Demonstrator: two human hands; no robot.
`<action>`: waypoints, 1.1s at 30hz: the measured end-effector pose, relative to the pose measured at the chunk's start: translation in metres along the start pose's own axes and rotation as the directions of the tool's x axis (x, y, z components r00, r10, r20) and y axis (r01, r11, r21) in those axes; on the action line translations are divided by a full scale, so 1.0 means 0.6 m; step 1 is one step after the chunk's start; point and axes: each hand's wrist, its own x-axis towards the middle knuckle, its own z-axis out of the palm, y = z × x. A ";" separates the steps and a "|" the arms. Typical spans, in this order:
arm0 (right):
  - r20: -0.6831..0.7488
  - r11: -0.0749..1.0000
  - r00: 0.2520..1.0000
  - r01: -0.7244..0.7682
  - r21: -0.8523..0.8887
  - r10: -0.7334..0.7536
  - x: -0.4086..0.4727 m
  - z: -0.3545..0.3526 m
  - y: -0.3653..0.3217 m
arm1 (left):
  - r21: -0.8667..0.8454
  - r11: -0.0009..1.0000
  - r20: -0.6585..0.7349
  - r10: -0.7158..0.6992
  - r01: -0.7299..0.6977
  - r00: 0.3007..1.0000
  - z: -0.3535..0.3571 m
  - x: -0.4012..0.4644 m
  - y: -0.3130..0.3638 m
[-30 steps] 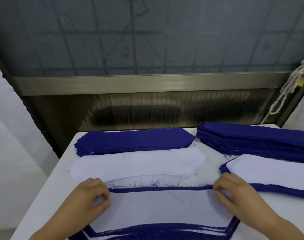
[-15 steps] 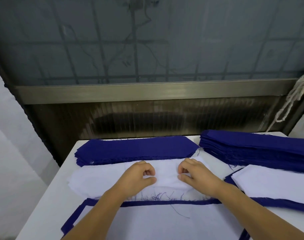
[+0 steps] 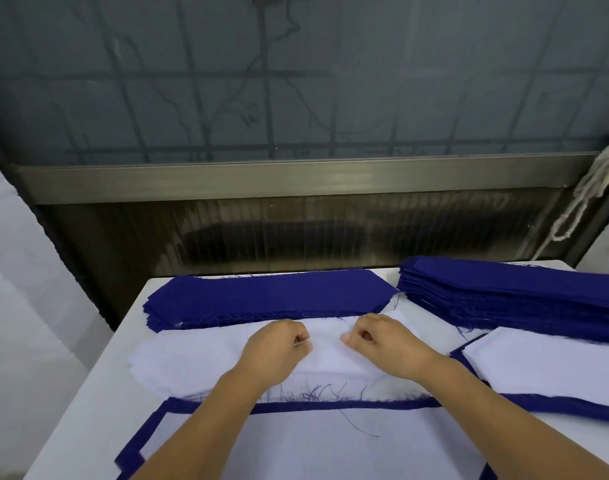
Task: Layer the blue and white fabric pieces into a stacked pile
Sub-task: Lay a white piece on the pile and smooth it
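A pile of white fabric pieces [image 3: 188,358] lies across the middle of the table. My left hand [image 3: 278,348] and my right hand [image 3: 382,341] rest on its centre, fingers curled and pinching the top white piece, which wrinkles between them. Behind it lies a flat pile of blue fabric pieces [image 3: 268,296]. Nearest me is the layered pile [image 3: 330,445], white on top with a blue border showing and loose blue threads at its far edge.
A thick stack of blue pieces [image 3: 517,296] sits at the back right. In front of it is another white-on-blue pile [image 3: 545,365]. The white table [image 3: 88,403] ends at the left; a dark panel and a window stand behind. A rope [image 3: 587,188] hangs at the right.
Both hands left the near layered pile, reached forward to the middle white pile and closed on its top piece. The view has tilted slightly.
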 end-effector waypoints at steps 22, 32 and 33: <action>0.037 0.998 0.999 -0.026 0.049 0.024 -0.022 -0.018 0.014 | 0.169 0.936 -0.086 -0.297 0.307 0.951 -0.137 -0.138 -0.188; 0.200 0.967 0.980 -0.031 0.253 -0.021 -0.181 -0.071 0.030 | -0.056 0.988 0.194 -0.133 0.147 0.972 -0.154 -0.228 -0.150; 0.235 0.958 0.972 -0.040 0.284 -0.029 -0.196 -0.078 0.026 | -0.086 0.987 0.220 -0.113 0.134 0.969 -0.154 -0.230 -0.144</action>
